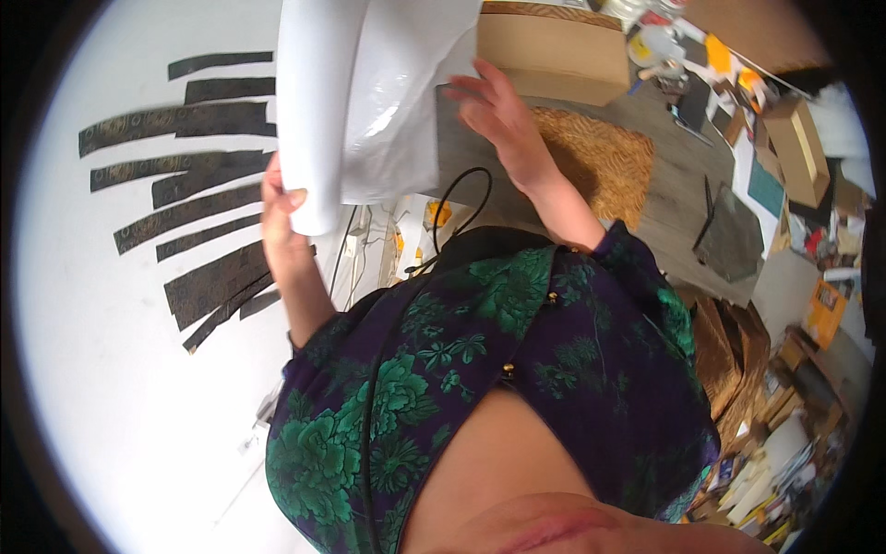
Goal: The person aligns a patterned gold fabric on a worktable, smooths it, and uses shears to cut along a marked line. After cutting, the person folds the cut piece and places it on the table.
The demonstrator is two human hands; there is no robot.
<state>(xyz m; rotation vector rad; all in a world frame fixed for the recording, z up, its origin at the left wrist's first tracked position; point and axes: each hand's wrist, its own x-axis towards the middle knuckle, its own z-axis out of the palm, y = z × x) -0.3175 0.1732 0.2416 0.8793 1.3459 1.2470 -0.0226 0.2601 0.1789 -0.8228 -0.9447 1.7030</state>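
My left hand grips the lower end of a white roll of sheet material, thumb on the near side. A loose, shiny, see-through flap hangs off the roll's right side. Beside the flap's right edge is my right hand, its fingers stretched out and apart. Those fingertips are a little blurred and close to the edge; I see no grip on it. Several dark patterned strips lie on the white surface left of the roll, and some ends pass behind it.
A shallow tan box stands at the far side of the grey table. Nearer lies a brown patterned sheet. A black cable loops by my body. Scraps, boards and an orange packet crowd the right side.
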